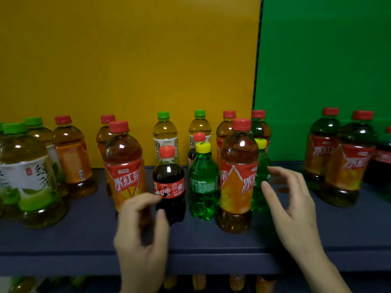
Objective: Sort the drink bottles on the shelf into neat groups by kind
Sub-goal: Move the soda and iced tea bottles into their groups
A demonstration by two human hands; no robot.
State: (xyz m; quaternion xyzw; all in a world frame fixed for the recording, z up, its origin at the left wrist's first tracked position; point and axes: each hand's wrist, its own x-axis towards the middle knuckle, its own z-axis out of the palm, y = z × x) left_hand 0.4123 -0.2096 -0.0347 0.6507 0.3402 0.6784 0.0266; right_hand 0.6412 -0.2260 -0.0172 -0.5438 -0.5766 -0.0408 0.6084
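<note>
As I read the dark blue shelf [84,240] from its left end, green tea bottles [27,176] crowd that corner. The nearest stands close to the front edge, and a rear iced tea bottle [73,153] is just behind them against the yellow back panel [127,60]. A bare patch of shelf parts this group from the middle cluster, and a bare strip runs along the front edge. The left hand [139,235] hangs over that strip, in front of the front iced tea bottle [124,166] and the small cola bottle [169,182]. Its fingers [146,198] are half curled with a narrow gap to the thumb and hold nothing. Through the blur I cannot tell whether a fingertip touches the cola label. Just right of the cola I see a Sprite bottle [203,182], then a tall iced tea bottle [238,176] with a second Sprite bottle [261,166] tucked behind it. The right hand [296,210] is raised just beside that second Sprite, its fingers [279,170] spread wide, loosely bent and empty. Beyond it is open shelf, then the right-hand iced tea bottles [347,166] well apart, before the green back panel [328,60].
</note>
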